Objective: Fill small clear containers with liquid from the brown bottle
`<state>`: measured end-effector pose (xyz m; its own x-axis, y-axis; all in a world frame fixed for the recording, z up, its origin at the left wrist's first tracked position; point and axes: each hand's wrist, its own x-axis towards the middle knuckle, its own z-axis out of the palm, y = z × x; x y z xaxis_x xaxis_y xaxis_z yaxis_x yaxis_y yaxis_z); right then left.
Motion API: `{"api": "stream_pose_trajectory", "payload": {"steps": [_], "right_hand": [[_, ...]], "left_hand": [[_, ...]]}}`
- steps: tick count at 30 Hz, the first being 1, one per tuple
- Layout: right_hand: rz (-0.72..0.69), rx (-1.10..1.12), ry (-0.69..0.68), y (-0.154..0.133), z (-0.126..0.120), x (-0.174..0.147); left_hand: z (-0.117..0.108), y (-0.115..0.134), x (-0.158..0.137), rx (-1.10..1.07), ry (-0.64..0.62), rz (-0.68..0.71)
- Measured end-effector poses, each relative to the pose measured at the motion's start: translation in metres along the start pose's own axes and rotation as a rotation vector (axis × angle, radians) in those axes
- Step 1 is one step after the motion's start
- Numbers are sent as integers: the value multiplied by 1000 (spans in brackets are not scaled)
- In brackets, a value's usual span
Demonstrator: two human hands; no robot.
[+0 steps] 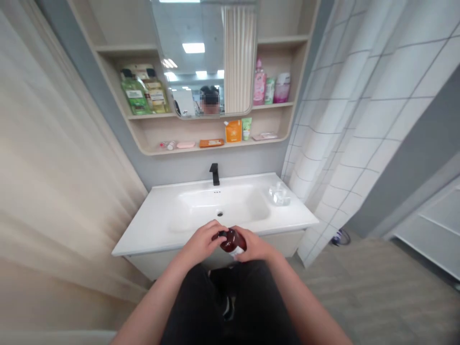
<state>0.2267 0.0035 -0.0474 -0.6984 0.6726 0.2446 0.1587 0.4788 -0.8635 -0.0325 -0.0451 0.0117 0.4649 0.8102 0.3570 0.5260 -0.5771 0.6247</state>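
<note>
Bottle (pixel 232 240) partly behind both hands (pixel 253 245)

No wording can be read clearly. The dark bottle (pixel 232 241) in the right hand (pixel 254 245) bears a white label (pixel 237 251); beyond the left hand (pixel 207 241), labels (pixel 135 94) on the green bottle (pixel 137 102) and yellow bottle (pixel 157 97) seem printed, but blurred.

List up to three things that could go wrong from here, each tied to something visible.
1. The bottle might slip from the right hand and miss the counter, since it appears to be held at the front edge.
2. The left hand is at the cap; if that comes loose, liquid could spill on the dark trousers.
3. A wide arm swing might knock the clear items on the right.
</note>
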Motion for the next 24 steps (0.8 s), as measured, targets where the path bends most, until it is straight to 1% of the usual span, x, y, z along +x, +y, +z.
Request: {"api": "stream_pose_trajectory", "payload": {"steps": [2, 4, 6, 7, 9, 12, 14, 16, 18, 21, 24], "right_hand": [[7, -45, 38, -8, 11, -1], [16, -91, 84, -18, 25, -2], [14, -150, 90, -27, 35, -2], [9, -178, 81, -31, 38, -1], [2, -211, 78, -36, 40, 1], [25, -228, 156, -38, 37, 2], [33, -259, 165, -38, 37, 2], [25, -289, 125, -37, 39, 0], [20, -295, 117, -36, 41, -1], [41, -291, 195, -35, 41, -3], [54, -306, 212, -33, 37, -5]], "left_hand": [[0, -8, -3, 34, 47, -63], [2, -13, -6, 121, 116, -161], [6, -11, -10, 210, 164, -252], [7, -7, -12, 237, 167, -277], [9, 1, -18, 250, 149, -276], [10, 9, -24, 206, 107, -260], [10, 7, -26, 213, 99, -302], [10, 4, -26, 246, 99, -316], [10, 2, -27, 253, 97, -275], [11, 3, -29, 184, 105, -209], [13, 1, -32, 95, 134, -218]]}}
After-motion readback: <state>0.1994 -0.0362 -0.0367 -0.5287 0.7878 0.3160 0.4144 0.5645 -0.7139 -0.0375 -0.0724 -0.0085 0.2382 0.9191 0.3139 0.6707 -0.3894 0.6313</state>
